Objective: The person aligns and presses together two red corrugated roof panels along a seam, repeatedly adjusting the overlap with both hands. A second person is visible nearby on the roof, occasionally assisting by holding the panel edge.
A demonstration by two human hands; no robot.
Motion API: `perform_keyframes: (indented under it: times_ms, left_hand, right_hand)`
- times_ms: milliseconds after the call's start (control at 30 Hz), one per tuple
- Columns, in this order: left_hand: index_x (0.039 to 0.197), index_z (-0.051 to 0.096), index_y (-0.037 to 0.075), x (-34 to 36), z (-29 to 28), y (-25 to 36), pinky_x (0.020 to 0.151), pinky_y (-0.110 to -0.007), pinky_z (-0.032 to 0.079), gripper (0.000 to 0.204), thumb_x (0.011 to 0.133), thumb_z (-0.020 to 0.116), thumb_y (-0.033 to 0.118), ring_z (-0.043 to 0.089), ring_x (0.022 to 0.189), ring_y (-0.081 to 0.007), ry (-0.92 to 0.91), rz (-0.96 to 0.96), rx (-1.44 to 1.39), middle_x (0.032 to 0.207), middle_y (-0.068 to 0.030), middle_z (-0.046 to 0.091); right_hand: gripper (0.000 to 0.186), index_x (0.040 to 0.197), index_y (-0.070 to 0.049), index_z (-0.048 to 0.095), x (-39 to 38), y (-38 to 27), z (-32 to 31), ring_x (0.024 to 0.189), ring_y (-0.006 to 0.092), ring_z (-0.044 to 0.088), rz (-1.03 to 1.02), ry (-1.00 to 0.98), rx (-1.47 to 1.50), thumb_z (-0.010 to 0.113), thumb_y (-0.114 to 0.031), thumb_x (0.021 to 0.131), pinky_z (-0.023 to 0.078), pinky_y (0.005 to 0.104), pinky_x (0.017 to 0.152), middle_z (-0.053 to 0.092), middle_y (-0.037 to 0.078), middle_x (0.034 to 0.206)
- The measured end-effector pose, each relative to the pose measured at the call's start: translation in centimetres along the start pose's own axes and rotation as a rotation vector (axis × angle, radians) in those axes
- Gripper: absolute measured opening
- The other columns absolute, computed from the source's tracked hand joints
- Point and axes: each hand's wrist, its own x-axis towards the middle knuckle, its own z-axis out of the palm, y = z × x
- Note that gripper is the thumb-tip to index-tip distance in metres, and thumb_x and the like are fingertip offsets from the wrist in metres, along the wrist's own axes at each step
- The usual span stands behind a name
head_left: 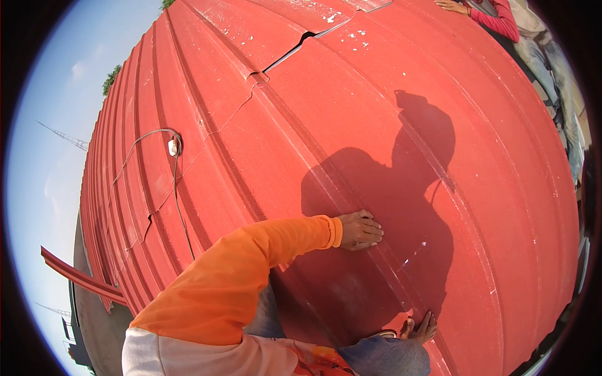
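Note:
Below me spreads a large red ribbed metal roofing sheet (527, 188), with my shadow across it. My left hand (362, 230), in an orange sleeve, rests on one of its raised ribs. Its fingers lie over the rib and no tool shows in them. Lower down, past my jeans-covered knee (392, 358), my right hand (421, 329) leans on the sheet with its fingers apart. The knee hides part of that hand and its forearm. Ahead, one sheet overlaps another along a seam (307, 39), where a dark gap shows.
To the left, a white socket (174, 147) lies on the roof with a dark cable (182, 213). A red metal strip (81, 276) juts out at the lower left. At the upper right, another person's hand (453, 7) rests on the sheet's edge, pink sleeve (498, 22) behind it.

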Motion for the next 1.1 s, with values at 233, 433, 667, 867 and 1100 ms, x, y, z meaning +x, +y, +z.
perform_keyframes:
  times_ms: [233, 433, 667, 867, 1100]
  left_hand:
    - [0.113, 0.063, 0.013, 1.5, -2.2, 2.6, 0.098, -0.037, 0.038, 0.038, 0.092, 0.058, 0.044, 0.057, 0.109, -0.0187, -0.068, -0.134, 0.072, 0.116, -0.0023, 0.061]
    - [0.12, 0.06, 0.013, 1.0, -0.9, 3.0, 0.103, -0.038, 0.035, 0.05, 0.091, 0.054, 0.053, 0.053, 0.116, -0.0194, -0.073, -0.151, 0.17, 0.122, -0.0028, 0.057]
    - [0.126, 0.057, 0.012, 1.4, -1.9, 3.8, 0.107, -0.043, 0.033, 0.059, 0.088, 0.057, 0.058, 0.05, 0.121, -0.024, -0.163, -0.18, 0.166, 0.13, -0.0063, 0.053]
    - [0.131, 0.053, 0.013, 1.1, -1.5, 3.9, 0.11, -0.044, 0.029, 0.067, 0.088, 0.051, 0.064, 0.047, 0.124, -0.0241, -0.2, -0.217, 0.17, 0.133, -0.0058, 0.051]
    - [0.132, 0.052, 0.012, 1.0, -1.2, 3.8, 0.111, -0.045, 0.029, 0.066, 0.088, 0.052, 0.062, 0.048, 0.122, -0.0248, -0.184, -0.213, 0.168, 0.134, -0.0063, 0.05]
  right_hand:
    - [0.081, 0.137, -0.007, 0.051, 0.8, -2.3, -0.6, 0.118, 0.041, 0.046, 0.007, 0.058, -0.058, 0.047, -0.07, 0.087, 0.033, 0.0587, 0.101, 0.052, 0.015, 0.128]
    - [0.079, 0.135, -0.005, 0.051, 0.9, -3.4, -1.2, 0.118, 0.0404, 0.046, 0.023, 0.107, -0.066, 0.047, -0.068, 0.088, 0.032, 0.0593, 0.1, 0.051, 0.016, 0.127]
    - [0.071, 0.131, -0.003, 0.051, 1.6, -4.3, -1.8, 0.119, 0.0388, 0.046, -0.012, 0.162, -0.077, 0.042, -0.062, 0.092, 0.032, 0.0583, 0.102, 0.05, 0.016, 0.129]
    - [0.07, 0.129, -0.001, 0.051, 1.9, -4.6, -1.8, 0.118, 0.0384, 0.048, -0.035, 0.213, -0.076, 0.042, -0.059, 0.091, 0.032, 0.0573, 0.102, 0.051, 0.018, 0.127]
    - [0.067, 0.126, 0.0, 0.052, 2.1, -5.0, -1.9, 0.118, 0.0376, 0.048, -0.028, 0.231, -0.076, 0.042, -0.057, 0.091, 0.032, 0.0567, 0.102, 0.052, 0.018, 0.124]
